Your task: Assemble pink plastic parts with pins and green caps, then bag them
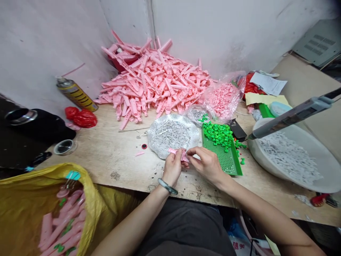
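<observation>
My left hand is closed around a pink plastic part, held just above the wooden table. A grey bangle circles that wrist. My right hand pinches the right end of the same pink part with its fingertips. Just beyond the hands lies a clear bag of small metal pieces. To the right sits a green perforated tray with a heap of small green parts.
A big pile of pink parts fills the far corner. A yellow sack of assembled pink pieces is at lower left. A white basin of white bits, a spray can and a bag of pink pieces stand around.
</observation>
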Demonstrator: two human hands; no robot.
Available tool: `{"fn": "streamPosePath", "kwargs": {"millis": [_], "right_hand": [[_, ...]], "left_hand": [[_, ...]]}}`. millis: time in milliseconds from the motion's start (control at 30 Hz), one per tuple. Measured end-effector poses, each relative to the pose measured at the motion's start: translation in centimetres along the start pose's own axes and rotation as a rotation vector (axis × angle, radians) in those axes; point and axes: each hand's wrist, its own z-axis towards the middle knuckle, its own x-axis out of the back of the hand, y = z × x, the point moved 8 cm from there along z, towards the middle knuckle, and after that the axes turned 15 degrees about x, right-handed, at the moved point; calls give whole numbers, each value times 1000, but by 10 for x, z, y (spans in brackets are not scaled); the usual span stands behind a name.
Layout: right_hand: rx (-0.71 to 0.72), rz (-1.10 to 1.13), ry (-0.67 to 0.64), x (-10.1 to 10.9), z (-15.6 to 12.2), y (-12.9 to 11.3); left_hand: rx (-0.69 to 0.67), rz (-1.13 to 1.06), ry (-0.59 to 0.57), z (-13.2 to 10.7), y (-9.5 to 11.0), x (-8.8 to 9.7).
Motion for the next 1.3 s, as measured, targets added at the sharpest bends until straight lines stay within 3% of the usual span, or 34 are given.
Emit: {"fn": "streamPosePath", "kwargs": {"millis": [200,300,433,500,567,633,700,767,833,933,1033,1133,1200,1300], "right_hand": [[135,-64,-44,-4,-5,-6],[221,-118,-135,-10,-7,-16],[327,-89,-260,-19,-12,-39],[292,22,-280,-20,-8,-39],[178,132,-279,-21,7,-19],[20,100,-265,-22,31,21],[-119,-183,-269,-23,60,68],[-207,-422,-416,-36,85,108],[-232,-505,-496,-51,105,131],[-216,-522,-524,-69,123,142],[-198,-529,-545,-73,128,142],[-173,-520,-544,-59,124,132],[-78,-424,-500,-46,118,113],[177,-109,-435,-33,97,65]], "left_hand": [[1,24,31,-1,-4,3],[1,60,37,0,-5,6],[-109,162,113,2,4,18],[-150,142,141,3,9,25],[-149,44,150,4,10,31],[-134,-38,149,3,12,33],[-114,-48,141,-2,15,30],[-56,-48,108,-8,17,24],[75,-129,39,-13,12,18],[303,-284,-130,-20,1,6],[307,-284,-208,-23,4,4],[248,-199,-193,-20,9,9],[217,-130,-193,-17,12,11],[167,-48,-189,-11,15,13]]}}
